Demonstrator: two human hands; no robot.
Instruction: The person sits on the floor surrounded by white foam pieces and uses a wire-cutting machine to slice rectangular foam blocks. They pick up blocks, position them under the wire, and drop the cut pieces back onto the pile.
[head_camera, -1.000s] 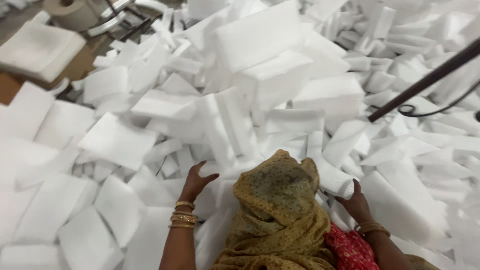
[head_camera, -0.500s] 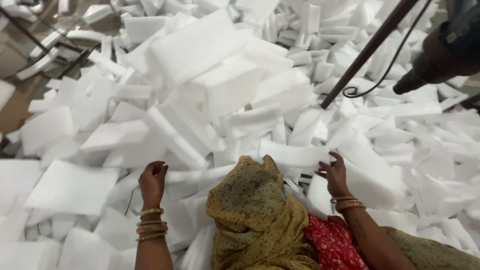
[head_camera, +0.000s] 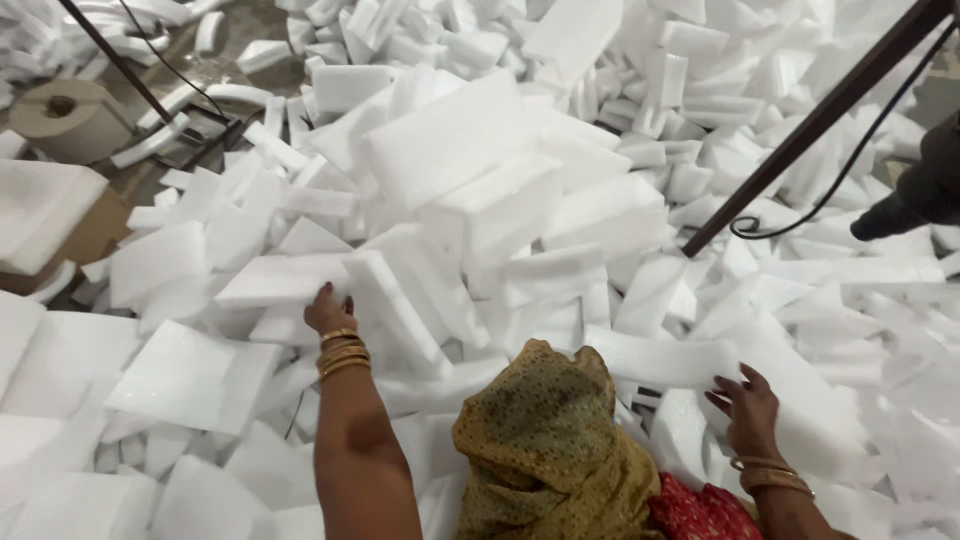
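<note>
Up and left of the ochre cloth (head_camera: 550, 450): a flat foam slab (head_camera: 275, 282), lying level on the foam heap (head_camera: 470, 170), its near edge under the left hand (head_camera: 330, 312). Fingers bent and close together, tips down on that edge; cannot tell whether curled round it or only resting. Gold bangles (head_camera: 342, 355) at the wrist below.

Right of the ochre cloth: a long foam slab (head_camera: 660, 358), lying crosswise, its right end met by the right hand (head_camera: 745, 410). Fingers spread and slightly bent, tips touching the slab's side, nothing pinched or lifted.

As for progress, by the look of it barely begun: both slabs down in the heap, no sorted stack in view, loose pieces on every side.

Further out, up and right of the ochre cloth, a dark slanting pole (head_camera: 810, 125) with a black cable (head_camera: 800, 212); far up and left, a cardboard roll (head_camera: 60, 118) on bare floor.
</note>
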